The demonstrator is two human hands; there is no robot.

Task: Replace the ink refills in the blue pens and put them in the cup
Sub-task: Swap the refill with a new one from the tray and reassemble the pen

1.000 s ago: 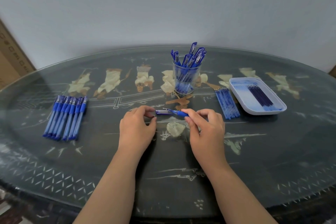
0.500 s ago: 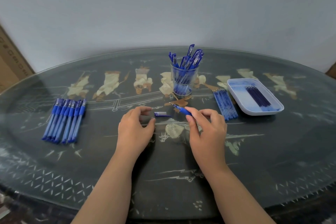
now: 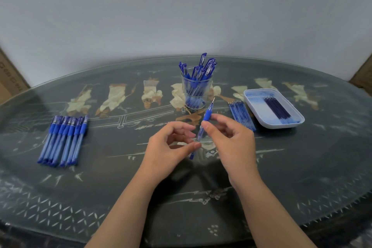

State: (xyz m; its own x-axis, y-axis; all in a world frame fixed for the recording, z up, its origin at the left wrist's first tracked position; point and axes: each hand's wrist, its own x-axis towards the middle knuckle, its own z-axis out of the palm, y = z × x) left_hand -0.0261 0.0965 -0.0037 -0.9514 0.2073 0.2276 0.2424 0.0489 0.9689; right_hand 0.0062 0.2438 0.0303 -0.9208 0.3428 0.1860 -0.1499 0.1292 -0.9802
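My right hand (image 3: 231, 139) pinches a blue pen (image 3: 207, 116) just below its rubber grip, with the uncapped tip pointing up and away towards the cup. My left hand (image 3: 169, 149) is curled beside it, thumb and fingertips on the clear lower barrel. A clear cup (image 3: 196, 91) stands behind the hands with several capped blue pens in it. Several more blue pens (image 3: 64, 139) lie in a row at the left. Light blue refills (image 3: 241, 115) lie in a row to the right of the cup.
A white tray (image 3: 281, 126) at the right holds several dark refills (image 3: 278, 108). The table (image 3: 120, 187) is a dark glass-topped oval with pale inlaid figures. Cardboard boxes stand at the far left and far right edges.
The pen lay level between both hands. My right hand has lifted it and turned its tip up, and my left hand has moved onto the lower barrel. The small blue piece is out of sight.
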